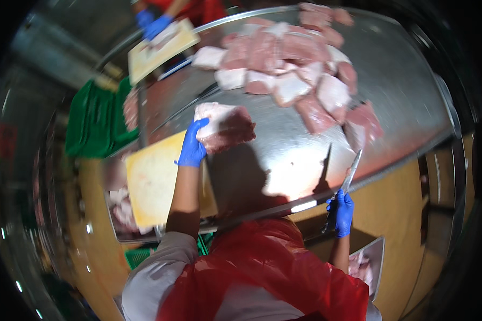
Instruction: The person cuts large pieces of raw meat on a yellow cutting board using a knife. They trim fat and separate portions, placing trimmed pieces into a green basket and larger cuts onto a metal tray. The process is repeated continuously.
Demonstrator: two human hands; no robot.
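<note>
My left hand, in a blue glove, grips a slab of raw meat by its left end. The slab has a pale fat side and a pink cut side, and hangs above the steel table just past a cutting board. At the table's near right edge my right hand, also in a blue glove, is closed round the handle of a knife. Its blade points up and away, toward the nearest pieces of a large pile of meat.
Across the table a co-worker's blue-gloved hands rest at another cutting board. A long dark rod-like tool lies on the steel. Green crates stand at the left. Metal trays of meat scraps sit below left and below right.
</note>
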